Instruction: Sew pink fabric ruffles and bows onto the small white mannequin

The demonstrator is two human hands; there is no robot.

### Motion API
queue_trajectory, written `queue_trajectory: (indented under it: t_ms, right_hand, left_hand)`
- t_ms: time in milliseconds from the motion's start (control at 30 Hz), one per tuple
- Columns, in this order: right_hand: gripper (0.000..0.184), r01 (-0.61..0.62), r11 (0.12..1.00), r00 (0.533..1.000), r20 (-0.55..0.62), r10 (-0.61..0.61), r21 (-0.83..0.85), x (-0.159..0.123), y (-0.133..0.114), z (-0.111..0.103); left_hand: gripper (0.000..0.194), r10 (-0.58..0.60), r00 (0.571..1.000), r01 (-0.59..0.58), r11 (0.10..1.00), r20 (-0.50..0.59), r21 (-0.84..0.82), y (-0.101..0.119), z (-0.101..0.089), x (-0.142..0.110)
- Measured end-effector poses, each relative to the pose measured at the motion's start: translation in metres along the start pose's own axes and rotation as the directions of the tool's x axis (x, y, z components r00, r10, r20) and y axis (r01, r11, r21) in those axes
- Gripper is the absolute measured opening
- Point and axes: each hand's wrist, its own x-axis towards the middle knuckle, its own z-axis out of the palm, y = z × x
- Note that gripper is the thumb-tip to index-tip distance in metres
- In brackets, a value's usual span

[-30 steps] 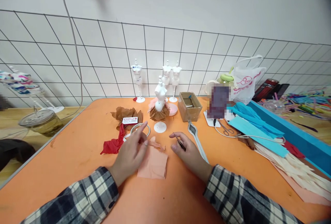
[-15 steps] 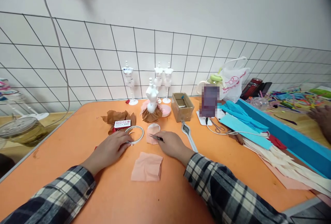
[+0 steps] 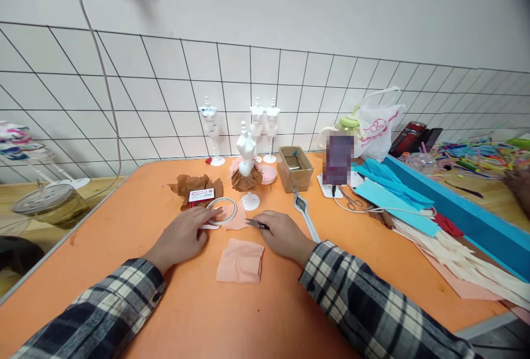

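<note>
My left hand (image 3: 182, 237) has its fingers at the left rim of a white ring-shaped roll of tape (image 3: 232, 216), gripping it. Part of the roll lies over a small piece of pink paper or cloth (image 3: 240, 221). Dark pointed tweezers (image 3: 256, 223) are pinched in my right hand (image 3: 284, 235), their tips aimed left at that small piece. Nearer me, a folded pink piece (image 3: 240, 262) rests on the orange table (image 3: 199, 315). Just beyond both hands stands a white mini dress form (image 3: 247, 152) with a ruffled brown skirt (image 3: 247, 179).
Crumpled brown paper (image 3: 182, 185) and a small labelled box (image 3: 201, 195) lie left. A pink dish (image 3: 269, 174), cardboard box (image 3: 295, 174) and more dress forms (image 3: 210, 127) stand behind. Scissors (image 3: 353, 201), a cable, phone (image 3: 338, 157) and blue sheets (image 3: 397, 204) are right.
My left hand moved left from the pink pieces and took hold of the tape roll, shifting it slightly over the small pink piece. My right hand moved forward and left with the tweezers.
</note>
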Motion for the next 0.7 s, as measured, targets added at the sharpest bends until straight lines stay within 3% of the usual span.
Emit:
queue_trajectory:
  t_ms: [100, 200, 267, 333, 433, 567, 700]
  right_hand:
    - [0.017, -0.048, 0.999, 0.998, 0.039, 0.048, -0.021, -0.012, -0.003, -0.001]
    - [0.024, -0.09, 0.996, 0.991, 0.097, 0.093, -0.028, -0.015, -0.007, 0.007]
    - [0.019, -0.12, 0.992, 0.986, 0.122, 0.115, 0.038, -0.013, -0.006, 0.012]
    - [0.013, -0.152, 0.975, 0.98, 0.154, 0.126, 0.164, -0.01, -0.004, 0.014]
    - [0.008, -0.185, 0.93, 0.978, 0.153, 0.142, 0.319, -0.008, -0.002, 0.012]
    - [0.011, -0.239, 0.963, 0.971, 0.024, 0.238, 0.123, -0.011, -0.003, 0.01]
    - [0.019, -0.281, 0.958, 0.953, 0.102, 0.286, -0.062, -0.015, -0.004, 0.011]
  left_hand:
    - [0.065, 0.07, 0.995, -0.069, 0.998, -0.075, 0.017, 0.007, -0.006, -0.003]
    - [0.055, 0.096, 0.983, -0.106, 0.993, -0.155, -0.058, 0.017, -0.011, -0.006]
    - [0.044, 0.089, 0.982, -0.112, 0.985, -0.169, -0.135, 0.025, -0.011, -0.008]
    - [0.039, 0.041, 0.986, -0.08, 0.966, -0.159, -0.246, 0.037, -0.008, -0.007]
    - [0.05, -0.171, 0.974, 0.077, 0.871, -0.152, -0.486, 0.056, 0.001, -0.004]
    - [0.046, -0.358, 0.918, 0.175, 0.754, -0.172, -0.633, 0.068, 0.01, -0.002]
    - [0.029, -0.271, 0.956, 0.162, 0.81, -0.115, -0.564, 0.062, 0.009, -0.004]
